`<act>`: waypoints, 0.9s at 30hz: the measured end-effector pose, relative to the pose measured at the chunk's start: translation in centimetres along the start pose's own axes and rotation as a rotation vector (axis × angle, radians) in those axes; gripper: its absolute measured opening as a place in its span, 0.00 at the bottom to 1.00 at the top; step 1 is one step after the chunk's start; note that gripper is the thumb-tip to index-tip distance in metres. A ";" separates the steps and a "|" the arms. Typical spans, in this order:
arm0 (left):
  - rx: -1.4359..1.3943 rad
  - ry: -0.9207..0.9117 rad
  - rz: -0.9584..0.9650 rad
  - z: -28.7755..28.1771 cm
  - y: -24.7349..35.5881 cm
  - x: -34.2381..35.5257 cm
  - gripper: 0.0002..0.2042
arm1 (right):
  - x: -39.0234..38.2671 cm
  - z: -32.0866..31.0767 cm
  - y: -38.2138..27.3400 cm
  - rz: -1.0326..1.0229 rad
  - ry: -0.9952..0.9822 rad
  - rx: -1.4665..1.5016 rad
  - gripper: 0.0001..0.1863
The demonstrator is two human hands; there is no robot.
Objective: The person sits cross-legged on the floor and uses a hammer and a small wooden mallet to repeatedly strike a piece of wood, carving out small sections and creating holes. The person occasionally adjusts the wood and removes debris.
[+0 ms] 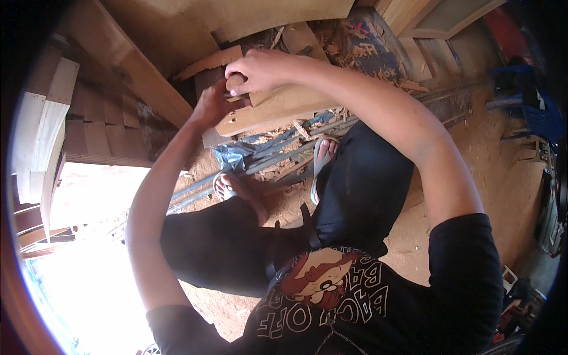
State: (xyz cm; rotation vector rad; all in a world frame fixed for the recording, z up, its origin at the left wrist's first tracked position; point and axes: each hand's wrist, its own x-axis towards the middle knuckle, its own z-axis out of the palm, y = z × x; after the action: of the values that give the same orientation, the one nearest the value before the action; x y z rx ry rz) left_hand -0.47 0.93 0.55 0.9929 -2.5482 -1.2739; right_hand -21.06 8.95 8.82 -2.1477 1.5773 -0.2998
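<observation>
Both my arms reach forward to a wooden board at the top middle. My right hand is curled round a small rounded brown piece, which looks like wood; its lower part is hidden. My left hand is just to the left and lower, at the board's left end. Its fingers point toward the right hand, partly bent and in shadow. A thin pale edge shows between the two hands, but I cannot make out what the left fingers hold, if anything.
Wood shavings and scraps lie behind the board. A large plank leans at the left. Long rails and a blue plastic sheet lie on the floor before my sandalled feet. A blue chair stands at the far right.
</observation>
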 end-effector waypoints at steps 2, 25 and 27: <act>0.038 0.050 0.080 0.4 -0.2 -0.5 0.27 | -0.9 -1.1 0.8 -0.042 0.021 0.171 0.34; 0.080 0.102 0.056 -0.4 1.0 1.8 0.23 | -22.3 10.3 13.3 0.888 0.078 -0.263 0.36; 0.115 0.098 0.073 -0.3 1.1 1.9 0.23 | -21.1 10.4 14.1 0.861 0.107 -0.245 0.34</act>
State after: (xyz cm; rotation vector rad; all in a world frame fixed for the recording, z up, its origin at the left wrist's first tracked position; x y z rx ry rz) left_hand -2.36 0.04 1.26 0.9488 -2.5814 -1.0449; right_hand -35.25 27.88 -5.13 -1.4102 2.5147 0.0706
